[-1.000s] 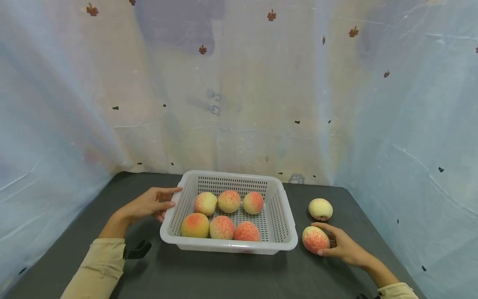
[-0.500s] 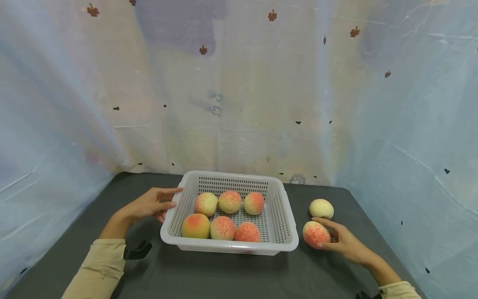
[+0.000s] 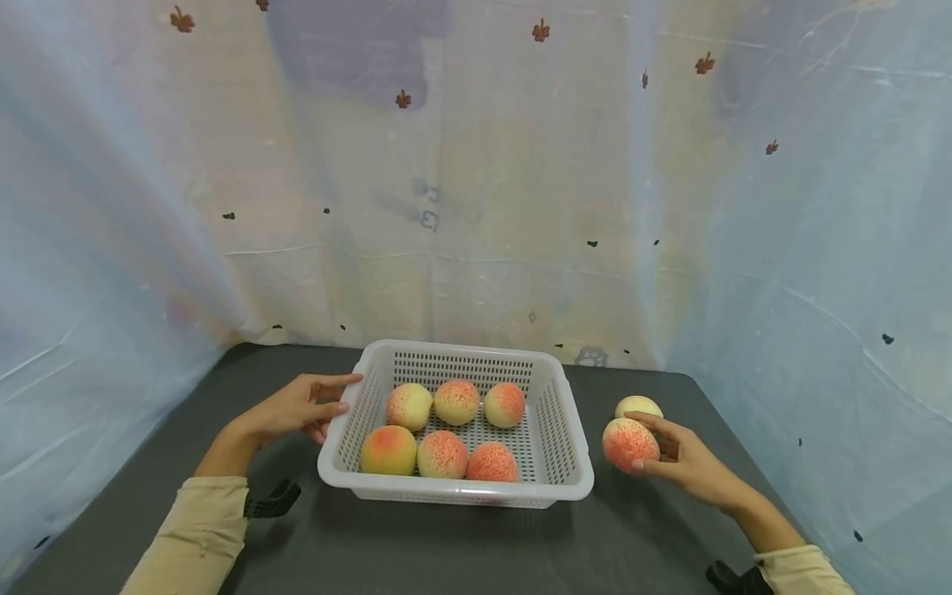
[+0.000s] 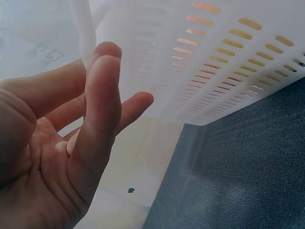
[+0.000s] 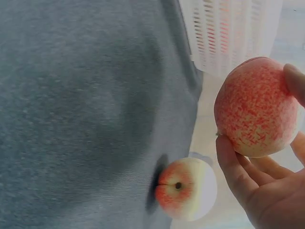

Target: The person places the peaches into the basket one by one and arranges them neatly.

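In the head view my right hand [image 3: 687,463] grips a red-speckled peach [image 3: 629,445] between thumb and fingers, to the right of a white slotted plastic basket [image 3: 464,491]. The right wrist view shows this peach [image 5: 257,109] held off the dark surface. Behind it, partly covered, a paler peach [image 3: 638,406] lies on the table; its reddish stem end shows on this second peach [image 5: 177,185] in the right wrist view. My left hand [image 3: 293,406] touches the basket's left rim with extended, slightly bent fingers. Close up, fingertips of the left hand [image 4: 71,138] meet the basket wall [image 4: 157,71].
Several peaches [image 3: 442,453] lie in two rows inside the basket, with bare slotted floor at its right end. The dark grey table [image 3: 416,549] extends in front. A patterned pale curtain [image 3: 476,248] encloses the back and sides.
My right hand has lifted the speckled peach up and slightly away, so it now overlaps the paler peach behind. My left hand and the basket have stayed in place.
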